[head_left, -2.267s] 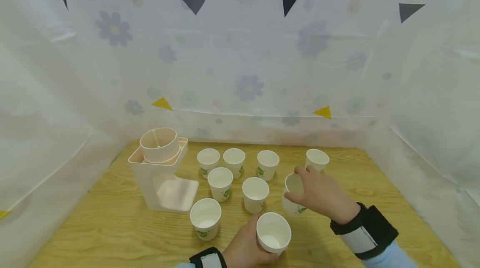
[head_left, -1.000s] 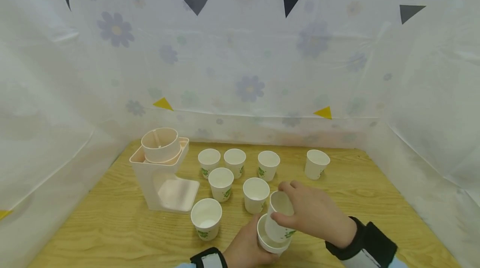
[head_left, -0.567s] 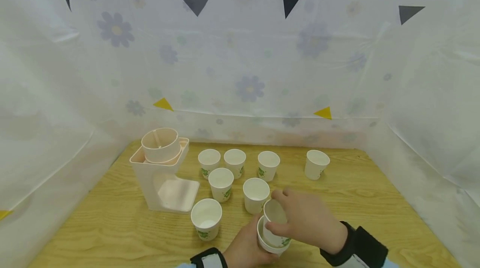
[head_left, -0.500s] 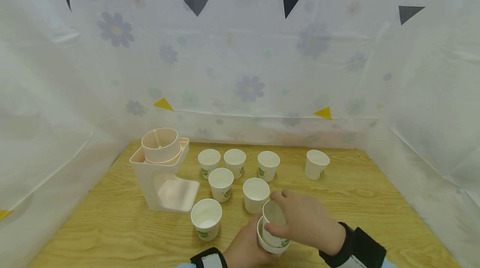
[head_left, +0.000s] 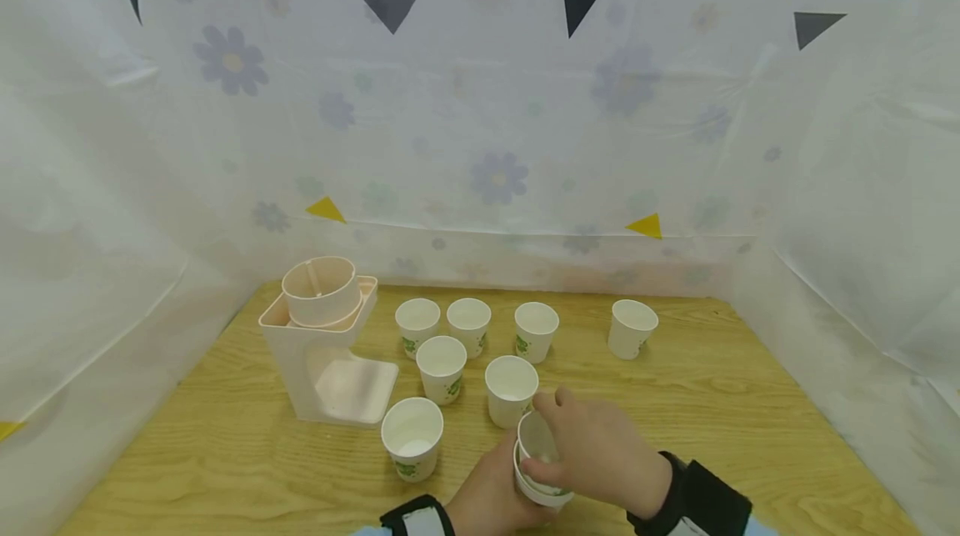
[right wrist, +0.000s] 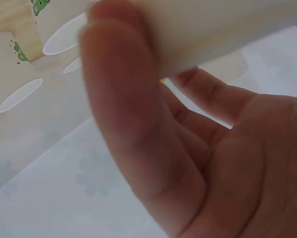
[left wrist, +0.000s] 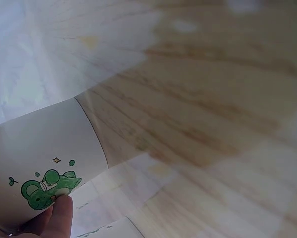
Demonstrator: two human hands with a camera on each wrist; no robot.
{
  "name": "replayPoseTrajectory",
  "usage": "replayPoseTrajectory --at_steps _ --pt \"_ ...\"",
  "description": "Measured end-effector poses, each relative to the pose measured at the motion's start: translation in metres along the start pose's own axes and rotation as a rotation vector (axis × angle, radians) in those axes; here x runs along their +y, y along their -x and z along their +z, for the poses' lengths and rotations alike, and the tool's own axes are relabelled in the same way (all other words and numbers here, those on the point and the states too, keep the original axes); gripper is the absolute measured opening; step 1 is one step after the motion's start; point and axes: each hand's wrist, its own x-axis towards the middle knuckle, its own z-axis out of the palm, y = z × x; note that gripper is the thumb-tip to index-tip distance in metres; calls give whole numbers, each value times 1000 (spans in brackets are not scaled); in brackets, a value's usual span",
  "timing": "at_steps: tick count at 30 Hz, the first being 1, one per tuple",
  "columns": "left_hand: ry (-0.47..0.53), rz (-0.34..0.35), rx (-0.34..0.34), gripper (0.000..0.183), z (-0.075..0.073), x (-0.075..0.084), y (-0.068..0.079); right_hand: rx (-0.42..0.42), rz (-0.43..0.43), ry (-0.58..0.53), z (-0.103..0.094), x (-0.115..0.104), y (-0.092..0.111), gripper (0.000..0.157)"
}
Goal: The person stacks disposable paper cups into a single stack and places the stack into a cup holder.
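Observation:
My left hand (head_left: 487,490) grips a white paper cup (head_left: 546,498) near the table's front edge. In the left wrist view, the green cartoon print on that gripped cup (left wrist: 49,153) shows above my fingertips (left wrist: 61,213). My right hand (head_left: 603,453) pinches a second paper cup (head_left: 535,438) by its upper part. This second cup sits partway inside the first, its rim standing above the lower one. The right wrist view has finger and thumb around the pale wall of the upper cup (right wrist: 213,34). One standing paper cup (head_left: 512,386) is just behind my hands.
Several more paper cups stand upright on the wooden table (head_left: 720,419), including one at front left (head_left: 412,436) and one at back right (head_left: 632,328). A cream plastic holder (head_left: 326,361) with a round tub on top is at the left. White curtains surround the table.
My right hand has brought the second cup from the right over to my left hand's cup and lowered it inside. It sinks deeper over the last half second. My left hand stays in place.

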Motion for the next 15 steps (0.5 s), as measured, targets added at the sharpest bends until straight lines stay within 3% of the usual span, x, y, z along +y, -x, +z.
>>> replayPoseTrajectory --at_steps 4,15 --pt "1 -5 8 84 0 -1 0 -19 22 -21 3 -1 0 59" --pt "0 -2 6 79 -2 -2 1 34 6 21 12 -5 -1 57"
